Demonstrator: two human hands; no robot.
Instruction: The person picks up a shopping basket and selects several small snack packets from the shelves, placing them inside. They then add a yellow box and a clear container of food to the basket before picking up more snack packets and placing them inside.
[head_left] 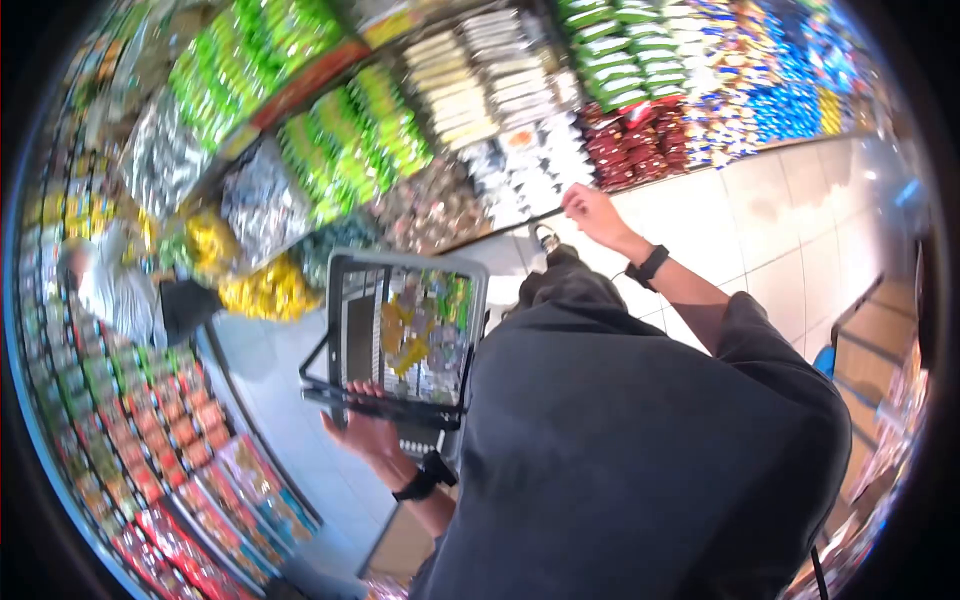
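A grey shopping basket (480,290) with packets inside hangs at the left side of the body. My left hand (368,430) is wrapped round the basket's black handle (385,405), with a black band on the wrist. My right hand (590,213) is raised in front of the lower shelf, near white packets (530,165). Its fingers are partly curled, and nothing shows in them. The right wrist also has a black band (648,268). Yellow packets (408,340) lie in the basket.
Shelves ahead hold green packets (355,145), dark red packets (635,145) and blue packets (790,80). At the left, a person in light clothing (120,290) is beside a shelf of packaged goods. Pale tiled floor (770,230) shows at the right, with a wooden shelf unit (880,330) beyond.
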